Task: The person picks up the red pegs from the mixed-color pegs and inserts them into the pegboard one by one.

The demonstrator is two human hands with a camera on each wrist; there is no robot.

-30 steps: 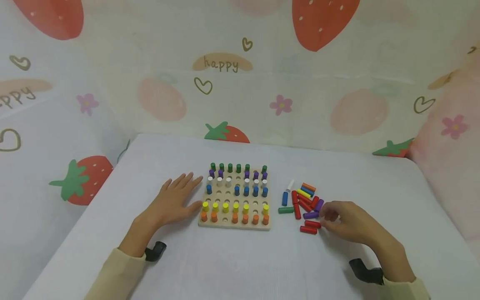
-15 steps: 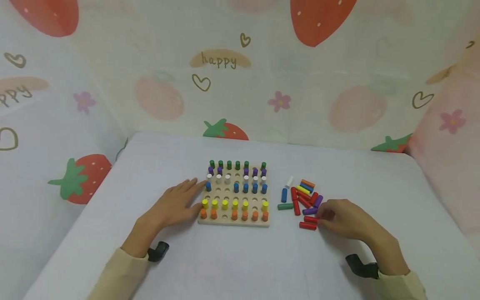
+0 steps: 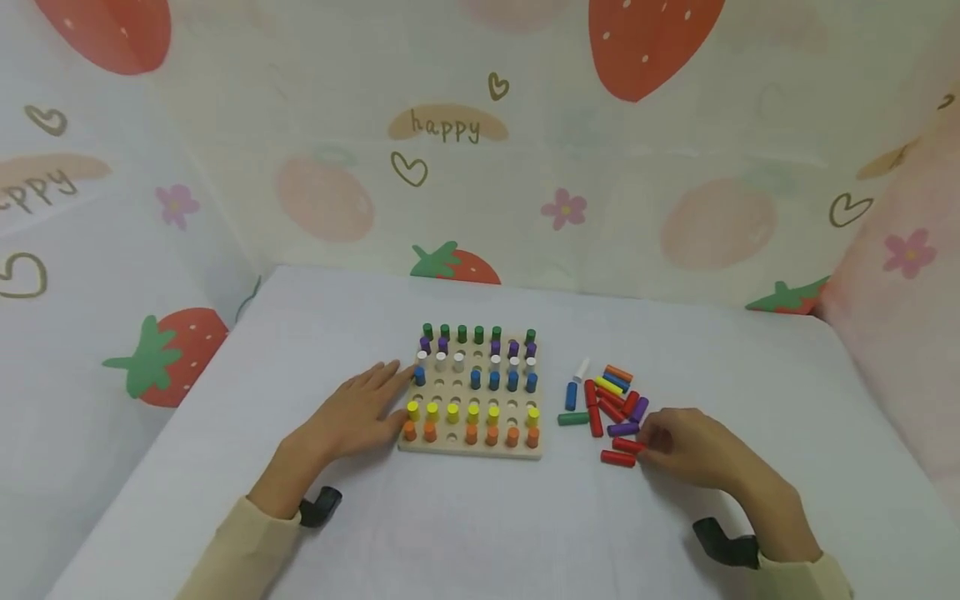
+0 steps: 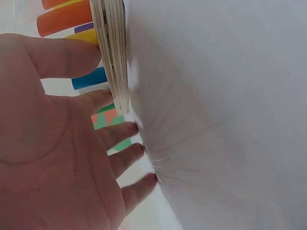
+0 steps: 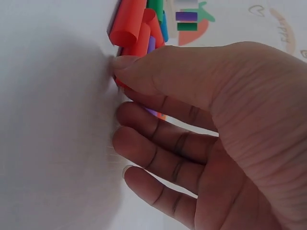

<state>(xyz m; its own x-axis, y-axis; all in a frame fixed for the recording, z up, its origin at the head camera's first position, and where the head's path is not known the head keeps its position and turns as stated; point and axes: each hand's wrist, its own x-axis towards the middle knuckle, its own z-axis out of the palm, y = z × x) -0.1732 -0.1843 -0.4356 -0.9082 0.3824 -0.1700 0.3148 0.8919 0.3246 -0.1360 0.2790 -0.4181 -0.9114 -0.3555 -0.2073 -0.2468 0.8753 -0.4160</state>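
A wooden pegboard (image 3: 480,454) stands mid-table, with rows of green, purple, white, blue, yellow and orange pegs upright in it and some bare holes. My left hand (image 3: 351,421) lies at its left side, fingers extended. The left thumb (image 4: 72,57) and index finger touch the board's edge, while the other fingertips rest on the table. To the right of the board, my right hand (image 3: 690,450) pinches the end of a red peg (image 3: 627,445) between thumb and index finger. That peg lies on the table; its gripped end is partly hidden. Another red peg (image 3: 618,458) lies just nearer.
Loose pegs lie in a cluster between board and right hand: several red ones, purple pegs (image 3: 623,429), a green peg (image 3: 573,419), a blue peg (image 3: 572,396), a white peg (image 3: 582,370), a yellow peg (image 3: 609,386) and an orange peg (image 3: 618,372). Strawberry-print cloth walls surround the white table.
My right hand has moved slightly left onto the end of the red peg. The left hand's index finger has come in against the board's edge. The view shifts a little.
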